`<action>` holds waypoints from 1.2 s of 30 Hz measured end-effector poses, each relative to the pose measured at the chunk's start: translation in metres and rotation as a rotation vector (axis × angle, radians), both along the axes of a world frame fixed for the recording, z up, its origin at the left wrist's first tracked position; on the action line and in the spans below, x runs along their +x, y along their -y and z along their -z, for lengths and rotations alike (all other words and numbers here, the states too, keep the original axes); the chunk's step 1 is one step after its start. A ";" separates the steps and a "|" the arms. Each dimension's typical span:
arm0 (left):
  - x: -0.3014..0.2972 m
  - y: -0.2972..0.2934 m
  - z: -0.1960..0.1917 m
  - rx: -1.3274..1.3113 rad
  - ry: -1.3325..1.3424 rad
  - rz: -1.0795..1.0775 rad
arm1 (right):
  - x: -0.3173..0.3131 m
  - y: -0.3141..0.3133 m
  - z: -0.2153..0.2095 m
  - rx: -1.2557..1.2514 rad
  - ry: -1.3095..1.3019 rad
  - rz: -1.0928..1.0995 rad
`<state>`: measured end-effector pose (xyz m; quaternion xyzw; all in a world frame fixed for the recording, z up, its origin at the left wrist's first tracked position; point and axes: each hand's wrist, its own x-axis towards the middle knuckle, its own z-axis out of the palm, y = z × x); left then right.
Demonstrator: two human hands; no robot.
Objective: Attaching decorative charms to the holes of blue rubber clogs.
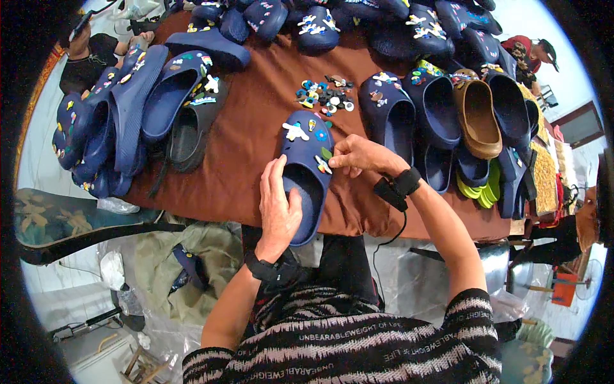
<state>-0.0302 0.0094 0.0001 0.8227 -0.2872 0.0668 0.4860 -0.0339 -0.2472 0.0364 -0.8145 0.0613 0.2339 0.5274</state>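
A navy blue clog [309, 192] lies at the near edge of the brown-covered table, toe pointing away. My left hand [279, 208] grips its left side, thumb at the foot opening. On the clog's right side, my right hand [366, 155] is closed in a pinch at a small green and white shoe charm [323, 164]; its fingertips partly hide what they hold. Other charms show on the toe, among them a white winged one [295, 132]. Just beyond the clog lies a loose pile of colourful shoe charms [325, 94].
Decorated navy clogs [169, 96] crowd the left, with a black one [188, 137]. More stand along the back and right, beside a brown clog [478, 115] and bright green footwear [480, 185]. A cable [388, 242] hangs from my right wrist. People sit at both far sides.
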 end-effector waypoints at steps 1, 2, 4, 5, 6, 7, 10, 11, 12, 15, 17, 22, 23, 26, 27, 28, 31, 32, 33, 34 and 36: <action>0.000 0.001 -0.001 -0.001 -0.006 -0.001 | 0.001 0.005 0.002 -0.112 0.008 0.008; 0.000 0.000 -0.001 -0.002 -0.004 -0.004 | 0.005 0.008 0.001 -0.113 0.011 0.005; 0.000 -0.003 -0.001 0.014 -0.010 -0.009 | 0.013 0.012 -0.001 -0.175 0.034 0.097; 0.001 -0.004 -0.001 0.010 -0.009 -0.013 | 0.017 0.017 -0.001 -0.215 0.078 0.134; 0.000 -0.003 -0.001 0.003 -0.007 -0.004 | 0.022 0.024 0.006 -0.218 0.079 0.132; 0.000 -0.002 -0.001 -0.003 -0.006 0.003 | 0.029 0.030 0.013 -0.431 0.261 0.152; 0.001 -0.004 0.001 0.003 -0.002 -0.009 | 0.056 0.037 0.024 -0.807 0.486 0.181; 0.001 -0.005 0.000 0.004 -0.001 -0.017 | 0.066 0.040 0.030 -0.853 0.510 0.207; 0.000 -0.003 -0.002 0.001 -0.020 -0.016 | 0.072 0.049 0.038 -0.905 0.532 0.242; -0.001 0.001 -0.003 -0.007 -0.043 -0.014 | 0.086 0.064 0.049 -0.951 0.491 0.238; 0.000 0.000 0.000 -0.009 -0.042 -0.014 | 0.089 0.058 0.052 -0.956 0.432 0.273; 0.000 -0.003 0.001 -0.005 -0.055 -0.030 | 0.087 0.038 0.044 -1.037 0.421 0.255; 0.000 -0.003 0.000 -0.012 -0.063 -0.022 | 0.086 0.040 0.042 -1.011 0.404 0.259; 0.000 -0.002 0.001 -0.019 -0.049 -0.036 | 0.087 0.042 0.040 -0.972 0.358 0.266; 0.000 -0.001 0.001 -0.019 -0.050 -0.041 | 0.086 0.042 0.040 -0.962 0.365 0.285; 0.001 -0.001 0.001 -0.028 -0.065 -0.035 | 0.086 0.042 0.040 -0.951 0.372 0.303; 0.000 -0.001 0.001 -0.033 -0.079 -0.043 | 0.082 0.042 0.038 -0.881 0.377 0.283; 0.000 -0.001 0.001 -0.034 -0.076 -0.040 | 0.079 0.042 0.037 -0.839 0.364 0.280; 0.001 -0.001 0.003 -0.032 -0.068 -0.042 | 0.075 0.042 0.036 -0.798 0.395 0.296; 0.001 -0.001 0.004 -0.034 -0.070 -0.052 | 0.070 0.042 0.036 -0.783 0.447 0.296; 0.000 -0.002 0.007 -0.062 -0.093 -0.054 | 0.066 0.030 0.017 -0.480 0.338 0.346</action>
